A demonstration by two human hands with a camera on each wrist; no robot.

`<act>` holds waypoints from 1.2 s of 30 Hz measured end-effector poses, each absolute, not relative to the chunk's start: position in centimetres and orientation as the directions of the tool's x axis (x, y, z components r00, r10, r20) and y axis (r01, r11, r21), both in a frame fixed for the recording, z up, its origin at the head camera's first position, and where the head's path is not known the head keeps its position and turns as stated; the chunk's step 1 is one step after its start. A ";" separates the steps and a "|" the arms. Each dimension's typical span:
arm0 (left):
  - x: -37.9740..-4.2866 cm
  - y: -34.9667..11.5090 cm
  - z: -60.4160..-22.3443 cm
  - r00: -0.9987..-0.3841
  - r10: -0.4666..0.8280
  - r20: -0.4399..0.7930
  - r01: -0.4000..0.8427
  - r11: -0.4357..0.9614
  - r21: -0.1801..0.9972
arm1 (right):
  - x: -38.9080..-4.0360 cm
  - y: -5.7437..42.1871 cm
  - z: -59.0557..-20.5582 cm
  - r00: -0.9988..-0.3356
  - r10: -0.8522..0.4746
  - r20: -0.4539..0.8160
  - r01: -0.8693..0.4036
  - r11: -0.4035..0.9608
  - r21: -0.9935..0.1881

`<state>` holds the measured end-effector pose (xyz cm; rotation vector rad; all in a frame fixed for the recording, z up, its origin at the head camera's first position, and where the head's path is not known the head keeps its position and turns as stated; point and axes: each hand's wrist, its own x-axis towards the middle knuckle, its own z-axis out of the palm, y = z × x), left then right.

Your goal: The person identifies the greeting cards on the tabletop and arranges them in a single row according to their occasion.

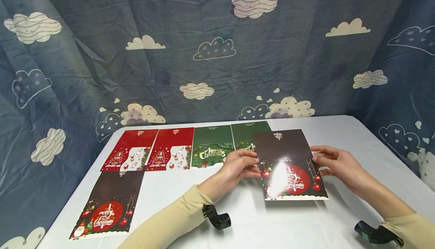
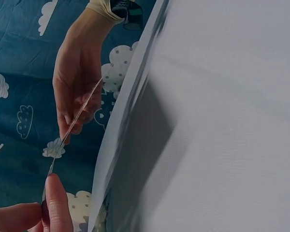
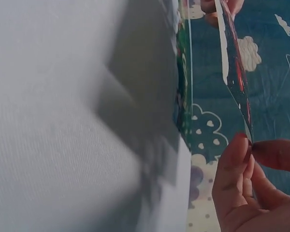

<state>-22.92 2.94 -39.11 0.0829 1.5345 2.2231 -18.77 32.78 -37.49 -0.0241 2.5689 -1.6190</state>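
A dark brown Christmas card (image 1: 272, 150), unfolded, with a red circle and white lettering on its lower half, is held above the table between both hands. My left hand (image 1: 238, 167) pinches its left edge, thumb and fingers on either side in the left wrist view. Its right edge is pinched by my right hand (image 1: 336, 164), which the right wrist view shows gripping the edge (image 3: 251, 145) between thumb and fingers. Glare covers part of the print. The card casts a shadow and partly hides a green card (image 1: 249, 130) behind it.
Two red cards (image 1: 136, 139) and another green card (image 1: 212, 135) lie in a row along the back of the white table (image 1: 258, 230). A matching dark brown card (image 1: 117, 186) lies at the front left, touching the row. A cloud-patterned cloth (image 1: 217, 75) hangs behind.
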 end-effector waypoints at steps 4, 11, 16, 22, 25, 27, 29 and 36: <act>-23.3 3.2 -39.1 -0.901 0.388 -0.195 -0.317 -0.279 0.906 | -18.9 33.2 -37.3 -0.995 -0.066 -0.071 0.036 0.429 -0.902; -23.8 3.9 -39.0 -0.903 0.380 -0.201 -0.321 -0.285 0.903 | -19.0 33.8 -36.9 -0.995 -0.073 -0.063 0.027 0.414 -0.910; -24.1 4.4 -39.1 -0.903 0.383 -0.193 -0.315 -0.287 0.904 | -19.3 34.1 -36.8 -0.995 -0.062 -0.073 0.039 0.432 -0.901; -24.6 5.0 -38.9 -0.904 0.382 -0.192 -0.314 -0.288 0.905 | -19.8 34.5 -36.6 -0.997 -0.053 -0.058 0.027 0.461 -0.887; -24.9 5.2 -38.9 -0.906 0.377 -0.192 -0.310 -0.282 0.908 | -20.2 34.6 -36.4 -0.997 -0.054 -0.049 0.018 0.474 -0.880; -25.1 5.4 -38.9 -0.905 0.376 -0.198 -0.315 -0.282 0.906 | -20.5 34.6 -36.4 -0.998 -0.048 -0.051 0.022 0.483 -0.875; -25.3 5.4 -38.9 -0.904 0.378 -0.201 -0.319 -0.283 0.905 | -20.7 34.6 -36.3 -0.998 -0.045 -0.047 0.019 0.494 -0.869; -26.2 6.1 -38.8 -0.907 0.383 -0.176 -0.300 -0.294 0.908 | -21.4 34.8 -36.3 -0.999 -0.032 -0.024 0.004 0.521 -0.854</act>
